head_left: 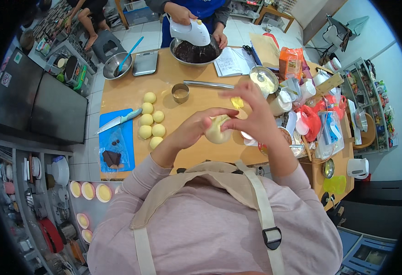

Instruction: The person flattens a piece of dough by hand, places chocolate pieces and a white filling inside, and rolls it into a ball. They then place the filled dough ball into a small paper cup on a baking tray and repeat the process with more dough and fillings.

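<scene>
A pale yellow dough ball (217, 130) is held in front of my chest, above the table's near edge. My left hand (192, 128) curls round it, thumb and fingers closed on its side. From the right, the thumb of my right hand (256, 117) presses into the top of the dough, where a fold or hollow shows. The other fingers of that hand are lifted and spread, blurred by motion. Just beyond lies a small yellow piece (237, 102) on the table. Several smooth dough balls (146, 119) sit grouped to the left of my left hand.
A knife (118, 122) and dark chunks lie on a blue cutting board (128, 151). A metal ring (180, 93) and a rod (208, 85) are mid-table. Opposite, a person runs a white hand mixer (189, 33) over a bowl (175, 55). Containers and bags (309, 121) crowd the right.
</scene>
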A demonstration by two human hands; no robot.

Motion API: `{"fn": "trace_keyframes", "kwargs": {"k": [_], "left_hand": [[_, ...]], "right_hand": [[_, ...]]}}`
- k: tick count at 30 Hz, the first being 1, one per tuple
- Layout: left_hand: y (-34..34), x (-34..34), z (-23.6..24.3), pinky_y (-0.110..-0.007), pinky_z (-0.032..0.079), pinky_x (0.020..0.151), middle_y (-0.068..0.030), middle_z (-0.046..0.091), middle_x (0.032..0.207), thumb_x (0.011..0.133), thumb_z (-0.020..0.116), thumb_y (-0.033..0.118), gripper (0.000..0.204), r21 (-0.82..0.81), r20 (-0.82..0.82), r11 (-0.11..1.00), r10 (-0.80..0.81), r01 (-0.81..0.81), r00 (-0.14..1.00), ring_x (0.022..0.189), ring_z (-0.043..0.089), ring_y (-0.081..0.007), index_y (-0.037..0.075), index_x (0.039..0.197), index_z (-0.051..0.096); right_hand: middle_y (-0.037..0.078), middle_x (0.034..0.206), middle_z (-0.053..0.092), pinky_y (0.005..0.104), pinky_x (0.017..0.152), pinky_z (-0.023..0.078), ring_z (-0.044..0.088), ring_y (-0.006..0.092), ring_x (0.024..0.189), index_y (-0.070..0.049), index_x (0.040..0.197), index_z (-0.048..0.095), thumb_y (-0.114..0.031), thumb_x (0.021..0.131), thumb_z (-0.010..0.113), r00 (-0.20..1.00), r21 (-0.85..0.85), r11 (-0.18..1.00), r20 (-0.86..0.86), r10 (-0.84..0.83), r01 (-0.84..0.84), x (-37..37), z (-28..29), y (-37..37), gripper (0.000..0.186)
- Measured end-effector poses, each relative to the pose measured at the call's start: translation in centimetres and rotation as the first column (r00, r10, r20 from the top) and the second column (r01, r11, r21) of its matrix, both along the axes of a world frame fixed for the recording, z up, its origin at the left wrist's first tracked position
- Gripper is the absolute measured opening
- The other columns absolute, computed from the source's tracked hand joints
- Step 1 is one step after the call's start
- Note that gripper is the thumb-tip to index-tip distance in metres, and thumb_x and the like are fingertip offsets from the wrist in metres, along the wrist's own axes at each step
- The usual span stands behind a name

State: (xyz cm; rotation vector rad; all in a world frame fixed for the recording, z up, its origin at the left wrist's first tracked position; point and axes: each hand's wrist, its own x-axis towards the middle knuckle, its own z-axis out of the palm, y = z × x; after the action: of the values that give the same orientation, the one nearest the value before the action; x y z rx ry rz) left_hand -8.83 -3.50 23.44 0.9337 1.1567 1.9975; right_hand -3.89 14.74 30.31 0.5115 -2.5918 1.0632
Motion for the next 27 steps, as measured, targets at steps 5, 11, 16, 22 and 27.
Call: {"fn": "trace_keyframes", "kwargs": {"k": [5,11,16,22,27], "left_hand": [[0.6,-1.3,0.4,-0.028,0.045,0.087,-0.0089,0.062,0.108,0.090,0.054,0.051,0.061,-0.230,-0.090,0.953,-0.222,0.196,0.971,0.101,0.058,-0.0147,-0.001,0.119,0.054],[0.8,-2.3,-3.2,-0.038,0.050,0.086,-0.0164,0.061,0.107,0.098,0.047,0.031,0.029,0.137,0.348,0.987,-0.127,0.084,0.929,0.101,0.061,-0.0263,0.004,0.103,0.057],[3.0,-2.8,-4.3,-0.041,0.047,0.093,-0.0156,0.058,0.118,0.100,0.040,0.026,0.026,0.069,0.629,0.933,0.234,-0.354,0.741,0.114,0.055,-0.0284,0.005,0.100,0.055],[2.9,-2.0,-4.8,-0.036,0.026,0.110,-0.0147,0.042,0.140,0.095,0.017,0.060,0.071,0.236,0.665,0.930,0.058,-0.283,0.744,0.135,0.033,-0.0261,0.003,0.132,0.039],[2.4,-2.0,-2.0,-0.044,0.014,0.112,-0.0145,0.022,0.151,0.083,0.014,0.077,0.097,-0.100,-0.542,0.784,0.473,-0.612,0.694,0.140,0.019,-0.0305,0.003,0.145,0.023]], "right_hand": [[0.010,0.127,0.046,0.0362,0.102,0.033,0.042,0.0263,0.120,-0.016,0.133,0.044,-0.014,0.051,0.079,0.935,0.075,0.970,0.294,0.200,-0.231,-4.7,-1.7,1.1,0.089],[0.007,0.122,0.053,0.0303,0.091,0.041,0.050,0.0172,0.112,-0.009,0.125,0.049,-0.027,0.082,0.067,0.890,-0.874,0.473,0.297,0.346,0.107,-6.9,-3.6,3.5,0.050],[0.008,0.122,0.055,0.0283,0.085,0.045,0.057,0.0140,0.102,-0.005,0.119,0.052,-0.021,0.093,0.054,0.884,-0.870,0.378,0.414,0.215,0.316,-5.3,-8.5,4.0,0.030],[0.007,0.117,0.059,0.0291,0.088,0.050,0.057,0.0150,0.105,-0.002,0.125,0.051,-0.013,0.091,0.060,0.914,-0.901,0.332,0.355,0.196,0.279,-1.2,-10.2,-2.3,0.037],[0.008,0.121,0.058,0.0286,0.085,0.052,0.059,0.0154,0.105,-0.002,0.128,0.048,-0.011,0.090,0.061,0.897,-0.825,0.477,0.417,0.149,0.304,-1.3,-8.9,-0.7,0.041]]}}
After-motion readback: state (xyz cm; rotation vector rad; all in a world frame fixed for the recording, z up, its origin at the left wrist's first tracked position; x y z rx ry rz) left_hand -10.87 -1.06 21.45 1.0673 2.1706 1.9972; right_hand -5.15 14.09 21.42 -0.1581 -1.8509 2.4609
